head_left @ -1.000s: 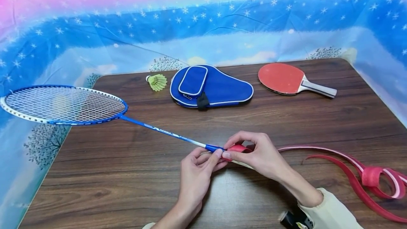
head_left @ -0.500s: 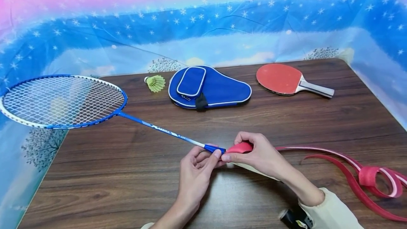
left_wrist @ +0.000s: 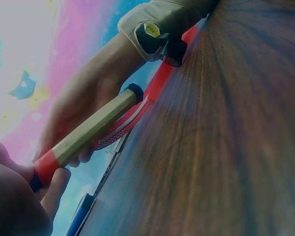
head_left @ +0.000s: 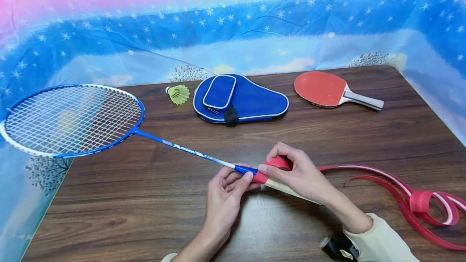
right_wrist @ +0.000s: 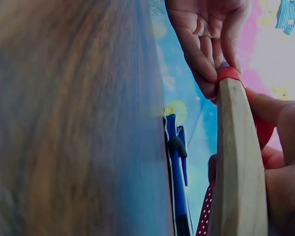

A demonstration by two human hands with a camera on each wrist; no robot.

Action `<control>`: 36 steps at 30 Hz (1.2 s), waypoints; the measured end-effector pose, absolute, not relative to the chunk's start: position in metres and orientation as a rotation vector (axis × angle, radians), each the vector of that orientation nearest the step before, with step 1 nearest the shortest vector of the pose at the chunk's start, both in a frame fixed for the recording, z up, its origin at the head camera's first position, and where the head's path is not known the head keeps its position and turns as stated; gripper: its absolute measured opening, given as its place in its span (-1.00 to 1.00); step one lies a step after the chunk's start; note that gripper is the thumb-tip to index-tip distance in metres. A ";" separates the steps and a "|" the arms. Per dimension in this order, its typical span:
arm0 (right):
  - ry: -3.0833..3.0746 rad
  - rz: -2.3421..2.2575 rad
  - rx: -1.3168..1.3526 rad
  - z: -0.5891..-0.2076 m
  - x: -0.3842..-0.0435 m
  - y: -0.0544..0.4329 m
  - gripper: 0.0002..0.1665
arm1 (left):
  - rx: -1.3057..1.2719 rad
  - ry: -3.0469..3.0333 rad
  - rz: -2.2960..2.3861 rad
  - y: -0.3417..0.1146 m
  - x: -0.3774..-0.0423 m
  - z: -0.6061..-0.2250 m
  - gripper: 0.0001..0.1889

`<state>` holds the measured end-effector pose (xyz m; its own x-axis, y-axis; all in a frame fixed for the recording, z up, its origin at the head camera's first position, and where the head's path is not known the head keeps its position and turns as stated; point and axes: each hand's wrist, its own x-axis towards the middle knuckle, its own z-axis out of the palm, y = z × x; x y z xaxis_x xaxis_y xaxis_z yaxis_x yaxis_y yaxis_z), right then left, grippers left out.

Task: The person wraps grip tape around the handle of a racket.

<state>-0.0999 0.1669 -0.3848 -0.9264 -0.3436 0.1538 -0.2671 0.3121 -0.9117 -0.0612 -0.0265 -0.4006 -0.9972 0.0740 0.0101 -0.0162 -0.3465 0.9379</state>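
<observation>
A blue-and-white badminton racket (head_left: pixel 185 148) is held over the table, its strung head out to the left. My left hand (head_left: pixel 223 197) pinches it at the blue cone (head_left: pixel 244 170) where the shaft meets the handle. Red grip tape (head_left: pixel 278 162) is wrapped round the top of the handle, and my right hand (head_left: pixel 303 173) pinches its free length between thumb and fingers. Below that red band the handle (left_wrist: pixel 93 125) is bare pale wood with a dark end cap, as the left wrist view shows. The bare handle (right_wrist: pixel 236 157) also runs past my right fingers in the right wrist view.
The rest of the tape (head_left: pixel 422 202) trails in loops to the table's right side. Along the back of the wooden table (head_left: pixel 127 213) lie a yellow shuttlecock (head_left: pixel 178 94), a blue paddle case (head_left: pixel 256 100) and a red table tennis paddle (head_left: pixel 320 88). A snowflake-patterned cloth hangs behind.
The racket has rolled, so its strung face shows wider. My right hand has shifted slightly up and away from my left fingers, and a red band of tape now shows below the cone.
</observation>
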 end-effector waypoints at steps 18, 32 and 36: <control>2.488 -1.741 -0.493 -0.387 -0.099 0.159 -0.82 | -0.019 1.891 2.356 -0.034 -0.065 -0.396 -0.77; 2.391 -1.774 -0.415 -0.389 -0.099 0.162 -0.81 | -0.058 1.820 2.374 -0.033 -0.064 -0.396 -0.75; 2.393 -1.755 -0.411 -0.390 -0.101 0.163 -0.81 | -0.051 1.787 2.393 -0.032 -0.065 -0.397 -0.74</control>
<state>-0.1006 0.1635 -0.3896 -0.9520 -0.3029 0.0437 -0.1327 0.2799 -0.9508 -0.0647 -0.0323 -0.3972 -0.9875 0.1029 -0.1192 -0.1435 -0.2768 0.9502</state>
